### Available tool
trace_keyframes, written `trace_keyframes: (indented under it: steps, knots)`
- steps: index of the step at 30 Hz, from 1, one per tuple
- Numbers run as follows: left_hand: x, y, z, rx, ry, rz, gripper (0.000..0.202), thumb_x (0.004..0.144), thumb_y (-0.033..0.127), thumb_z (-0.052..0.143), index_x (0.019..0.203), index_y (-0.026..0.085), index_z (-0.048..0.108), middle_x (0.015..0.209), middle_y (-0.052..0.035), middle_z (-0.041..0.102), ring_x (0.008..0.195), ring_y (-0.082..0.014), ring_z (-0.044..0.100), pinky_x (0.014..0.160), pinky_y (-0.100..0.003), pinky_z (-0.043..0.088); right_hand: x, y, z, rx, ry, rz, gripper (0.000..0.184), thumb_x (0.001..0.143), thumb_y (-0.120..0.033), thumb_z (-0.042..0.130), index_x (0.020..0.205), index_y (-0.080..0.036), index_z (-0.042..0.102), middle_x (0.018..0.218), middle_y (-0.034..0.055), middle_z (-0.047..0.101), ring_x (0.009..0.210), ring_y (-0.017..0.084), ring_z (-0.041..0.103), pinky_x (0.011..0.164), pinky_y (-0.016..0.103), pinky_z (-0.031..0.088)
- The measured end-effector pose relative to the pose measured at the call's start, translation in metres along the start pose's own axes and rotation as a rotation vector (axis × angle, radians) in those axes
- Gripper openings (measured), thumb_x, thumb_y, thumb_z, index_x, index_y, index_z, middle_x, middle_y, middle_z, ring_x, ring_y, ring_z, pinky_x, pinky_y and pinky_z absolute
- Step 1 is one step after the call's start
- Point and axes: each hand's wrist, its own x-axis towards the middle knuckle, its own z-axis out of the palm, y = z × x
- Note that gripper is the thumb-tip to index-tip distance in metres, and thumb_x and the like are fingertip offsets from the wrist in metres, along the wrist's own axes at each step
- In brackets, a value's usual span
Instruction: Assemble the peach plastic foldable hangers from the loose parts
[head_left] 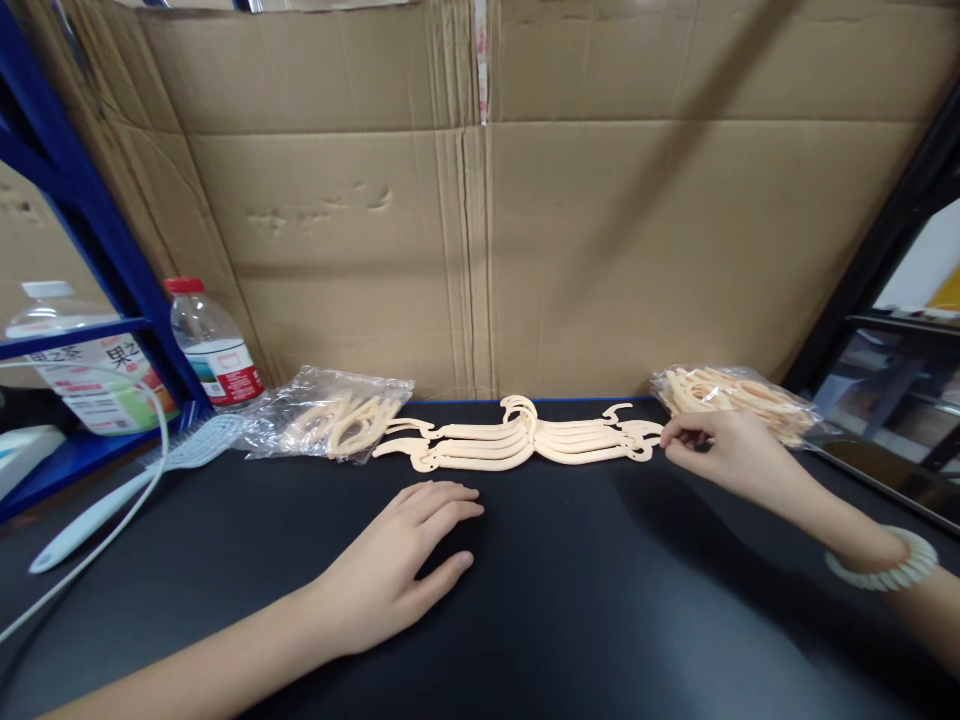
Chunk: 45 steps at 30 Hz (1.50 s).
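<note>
A row of cream plastic hangers [517, 440] lies overlapped at the back of the black table [570, 600]. My right hand [720, 455] reaches to the right end of the row, its fingertips pinched on the end of a hanger. My left hand [397, 565] rests palm down on the table in front of the row, fingers stretched out and holding nothing. It is a short way from the hangers and does not touch them.
A clear bag of hangers [337, 415] lies left of the row, another bag [739, 395] right of it. A white brush [142, 480] and two bottles [214, 345] sit by a blue rack [82, 200] at left. A cardboard wall [480, 200] closes the back.
</note>
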Motion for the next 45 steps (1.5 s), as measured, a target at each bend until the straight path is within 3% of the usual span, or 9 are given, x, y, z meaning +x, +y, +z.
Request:
trace_keyframes:
  steps: [9,14,27,40,45]
  knots:
    - [-0.001,0.000,0.000,-0.006,0.010,0.001,0.033,0.092,0.029,0.049,0.125,0.025,0.052,0.132,-0.0070,0.056,0.125,-0.0246,0.049,0.105,-0.043,0.042,0.002,0.004,0.000,0.041,-0.013,0.045,0.029,0.076,-0.031,0.046,0.079,-0.019,0.072,0.071,0.0043,0.071,0.062,0.020,0.063,0.059,0.031,0.045]
    - [-0.001,0.000,0.001,-0.010,0.015,0.008,0.033,0.092,0.029,0.050,0.125,0.025,0.053,0.132,-0.0072,0.056,0.124,-0.0251,0.050,0.104,-0.043,0.043,0.001,-0.001,-0.002,0.041,-0.059,0.052,0.030,0.079,-0.035,0.045,0.066,-0.018,0.066,0.065,0.0038,0.068,0.060,0.019,0.061,0.057,0.031,0.042]
    - [0.001,0.002,-0.002,-0.014,0.036,0.016,0.032,0.091,0.026,0.051,0.123,0.025,0.056,0.130,-0.0072,0.058,0.122,-0.0257,0.052,0.103,-0.043,0.044,0.001,-0.002,-0.003,-0.054,0.005,-0.027,0.030,0.079,-0.027,0.042,0.063,-0.019,0.066,0.057,0.0025,0.065,0.052,0.017,0.056,0.050,0.027,0.037]
    - [0.000,0.002,-0.002,-0.002,0.021,0.020,0.031,0.092,0.027,0.050,0.123,0.025,0.055,0.131,-0.0076,0.058,0.123,-0.0254,0.051,0.104,-0.043,0.043,0.002,0.007,0.003,-0.032,0.005,0.004,0.026,0.078,-0.026,0.046,0.075,-0.020,0.070,0.060,0.0028,0.066,0.051,0.017,0.057,0.049,0.027,0.039]
    - [0.000,0.002,-0.002,-0.013,0.035,0.027,0.031,0.092,0.027,0.050,0.122,0.025,0.056,0.130,-0.0078,0.058,0.122,-0.0260,0.052,0.104,-0.044,0.043,0.001,0.009,0.008,0.008,0.011,0.006,0.022,0.082,-0.031,0.051,0.078,-0.020,0.070,0.069,0.0032,0.070,0.060,0.018,0.062,0.056,0.028,0.045]
